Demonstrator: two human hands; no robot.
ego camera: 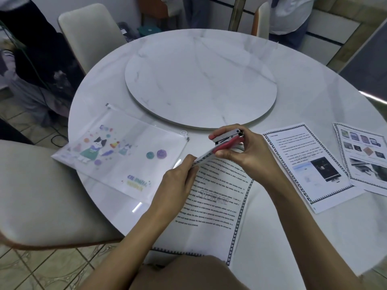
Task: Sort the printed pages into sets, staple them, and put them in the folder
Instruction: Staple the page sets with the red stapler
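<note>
A set of printed pages (215, 204) with a zigzag border lies in front of me on the round marble table (282, 237), its top-left edge lifted. My left hand (178, 181) pinches that lifted edge. My right hand (245, 151) grips a small red-and-white stapler (227, 139) whose jaws sit over the top corner of the pages. A translucent zip folder (117, 155) with cartoon cats lies flat to the left. Two more printed sets, one (307, 166) of text with a picture and one (364, 158) of photos, lie to the right.
A raised marble turntable (201, 78) fills the table's middle. Cream chairs stand at the near left (41, 197) and far left (90, 34). People stand beyond the far side of the table (291, 15).
</note>
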